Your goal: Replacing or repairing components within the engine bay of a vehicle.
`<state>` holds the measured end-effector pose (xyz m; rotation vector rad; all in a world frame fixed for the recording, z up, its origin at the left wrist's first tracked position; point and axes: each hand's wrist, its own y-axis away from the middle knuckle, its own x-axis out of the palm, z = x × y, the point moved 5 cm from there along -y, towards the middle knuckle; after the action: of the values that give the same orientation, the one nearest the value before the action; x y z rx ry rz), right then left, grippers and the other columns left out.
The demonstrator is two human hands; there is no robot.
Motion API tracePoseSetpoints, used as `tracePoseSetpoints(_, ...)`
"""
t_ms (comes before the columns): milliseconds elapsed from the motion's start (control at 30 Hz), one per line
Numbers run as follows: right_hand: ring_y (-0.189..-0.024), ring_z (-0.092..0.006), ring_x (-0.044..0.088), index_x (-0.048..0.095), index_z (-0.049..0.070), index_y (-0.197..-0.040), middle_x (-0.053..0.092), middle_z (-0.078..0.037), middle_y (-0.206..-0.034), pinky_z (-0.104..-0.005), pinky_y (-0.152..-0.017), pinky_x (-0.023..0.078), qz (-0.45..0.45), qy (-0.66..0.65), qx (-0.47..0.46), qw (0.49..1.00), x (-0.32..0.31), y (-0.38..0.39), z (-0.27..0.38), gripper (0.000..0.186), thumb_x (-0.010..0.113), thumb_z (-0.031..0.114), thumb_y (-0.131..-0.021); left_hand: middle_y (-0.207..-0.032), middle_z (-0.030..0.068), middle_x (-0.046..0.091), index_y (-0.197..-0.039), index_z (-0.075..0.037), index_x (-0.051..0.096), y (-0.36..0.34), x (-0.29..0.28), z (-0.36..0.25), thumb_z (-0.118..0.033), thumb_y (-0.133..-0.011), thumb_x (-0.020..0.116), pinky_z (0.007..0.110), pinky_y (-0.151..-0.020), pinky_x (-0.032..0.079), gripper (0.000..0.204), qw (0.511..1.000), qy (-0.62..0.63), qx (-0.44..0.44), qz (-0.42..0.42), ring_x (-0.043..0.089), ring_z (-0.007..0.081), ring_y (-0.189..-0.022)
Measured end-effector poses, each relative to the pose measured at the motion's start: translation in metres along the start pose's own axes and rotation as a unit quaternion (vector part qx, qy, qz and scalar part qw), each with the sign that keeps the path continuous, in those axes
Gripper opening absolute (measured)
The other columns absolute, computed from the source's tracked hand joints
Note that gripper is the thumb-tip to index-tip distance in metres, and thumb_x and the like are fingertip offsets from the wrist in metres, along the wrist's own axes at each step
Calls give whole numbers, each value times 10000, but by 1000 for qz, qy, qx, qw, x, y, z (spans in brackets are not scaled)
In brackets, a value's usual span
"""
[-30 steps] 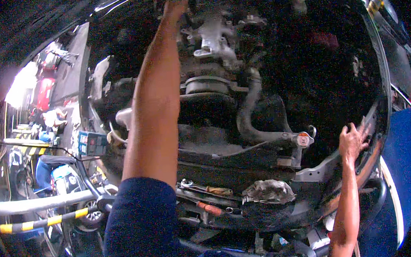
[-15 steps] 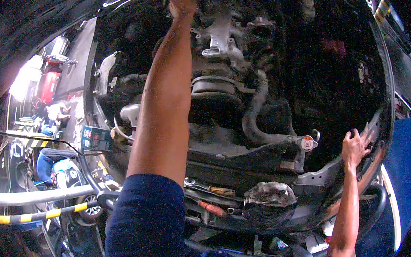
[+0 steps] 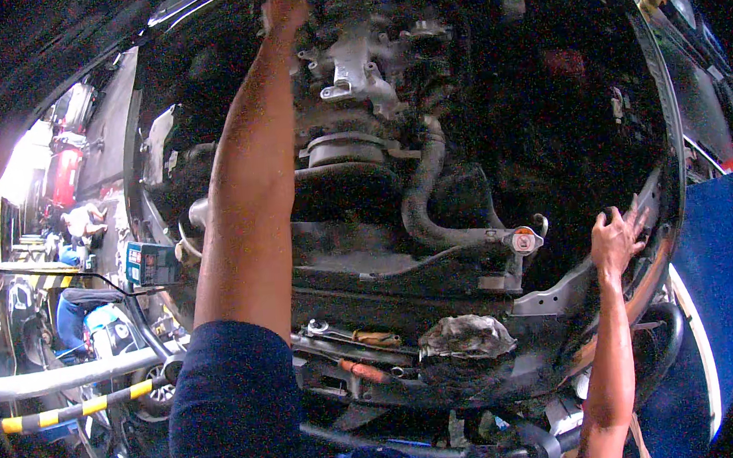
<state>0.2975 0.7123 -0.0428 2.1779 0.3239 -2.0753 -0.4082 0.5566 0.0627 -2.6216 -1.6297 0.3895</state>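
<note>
My left arm stretches far into the open engine bay of a vehicle. At its end my left hand is curled beside the grey metal engine manifold, in the dark back of the bay. Its fingers look closed, but whatever they grip is too dark to make out. On the right, my right hand rests on the bay's side edge with its fingers spread, holding nothing. Between the arms lie a curved radiator hose, a round radiator cap and a pulley.
Along the front edge lie a wrench, an orange-handled tool and a crumpled rag-like bundle. A blue box sits at the left corner. A yellow-and-black striped bar and another person are farther left.
The whole view has shifted, so the engine bay sits further left in it. Both hands keep about the same places against the engine and the side edge.
</note>
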Motion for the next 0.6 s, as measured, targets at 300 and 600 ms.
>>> tracePoseSetpoints(300,-1539,-298,100,678,125,-1244,233,-23,-1642,-762,-1105,175,-6,-43,-3,999,0,0,-1,379,547,324,-950,-999,90,590,-1195,-86,588,-10,-8,-10,-136,-972,555,402,-693,467,231,999,-31,32,-18,548,231,-815)
tracePoseSetpoints(600,-1538,-312,97,695,140,-1210,250,-29,-1636,-760,-1104,181,-14,-44,-4,999,-1,0,1,344,551,312,-950,-1009,106,606,-1196,-76,602,-14,-7,-7,-188,-945,585,415,-709,475,275,997,-53,47,-21,563,251,-833)
